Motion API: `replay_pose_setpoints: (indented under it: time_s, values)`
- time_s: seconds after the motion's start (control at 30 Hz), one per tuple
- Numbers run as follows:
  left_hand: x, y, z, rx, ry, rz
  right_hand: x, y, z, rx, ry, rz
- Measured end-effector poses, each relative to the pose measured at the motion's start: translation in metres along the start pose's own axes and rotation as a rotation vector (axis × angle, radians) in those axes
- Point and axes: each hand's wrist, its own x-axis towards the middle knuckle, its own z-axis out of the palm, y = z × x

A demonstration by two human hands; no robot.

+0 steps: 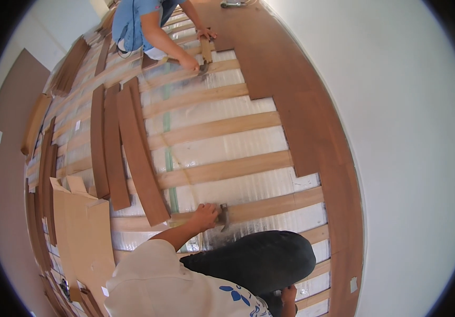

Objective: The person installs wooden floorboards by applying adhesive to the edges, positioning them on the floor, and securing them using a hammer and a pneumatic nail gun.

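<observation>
My left hand (205, 216) is closed round the handle of a claw hammer, low over a pale wooden batten (275, 205). The hammer's dark metal head (224, 217) points away from my fingers, to the right. My right hand (289, 294) is down beside my bent right knee, close to the battens near the floorboards. Its fingers show only in small part, and I cannot make out whether it holds anything. Silvery foil sheeting (227, 182) lies between the battens, around my dark-trousered knee.
Laid brown floorboards (304, 132) run stepwise along the white wall (407, 132). Loose planks (140, 153) lie across the battens at left, beside an opened cardboard box (82, 227). Ahead, a co-worker in blue (138, 26) crouches with a hammer (203, 68) and a wood block (206, 49).
</observation>
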Motion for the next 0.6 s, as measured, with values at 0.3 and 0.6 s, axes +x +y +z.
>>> replay_pose_setpoints:
  time_s: [0.3, 0.6]
  values:
    - [0.043, 0.042, -0.021, -0.807, -0.047, -0.279, -0.002, 0.041, -0.017, -0.041, 0.3, -0.312]
    - [0.063, 0.063, -0.051, -0.615, -0.022, -0.091, -0.095, 0.055, -0.069, 0.08, 0.627, -0.062]
